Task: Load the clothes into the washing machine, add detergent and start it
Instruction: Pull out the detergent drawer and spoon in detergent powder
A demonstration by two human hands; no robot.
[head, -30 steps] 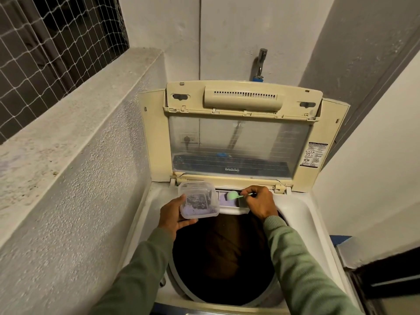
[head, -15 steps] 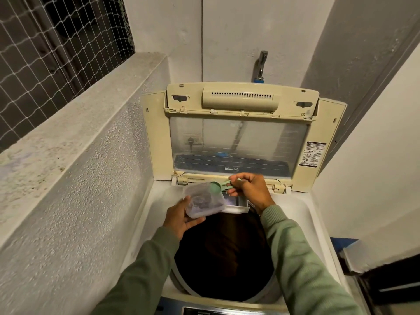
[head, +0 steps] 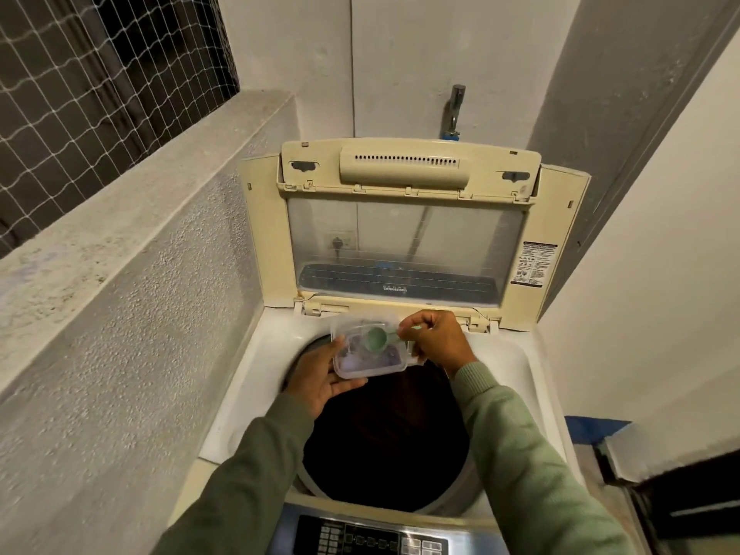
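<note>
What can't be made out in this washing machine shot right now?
Head view only.
Drum contents: too dark.
Control panel: cut by the bottom edge, labels too small.
Green scoop in right hand: fill blurred.
Clear container: underside covered by left hand.

At frame centre, the left hand [head: 320,380] holds a clear detergent tub [head: 370,350] while the right hand [head: 438,340] pinches a green scoop [head: 377,339] above the open washing machine [head: 264,378].

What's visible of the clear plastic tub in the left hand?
The small clear rectangular plastic tub is lidless, round-cornered, pale purplish contents inside. Tilted slightly above the back of the dark drum. The left hand holds it from beneath, thumb on its side. The green plastic scoop, pinched by right hand, hangs over its mouth.
</note>
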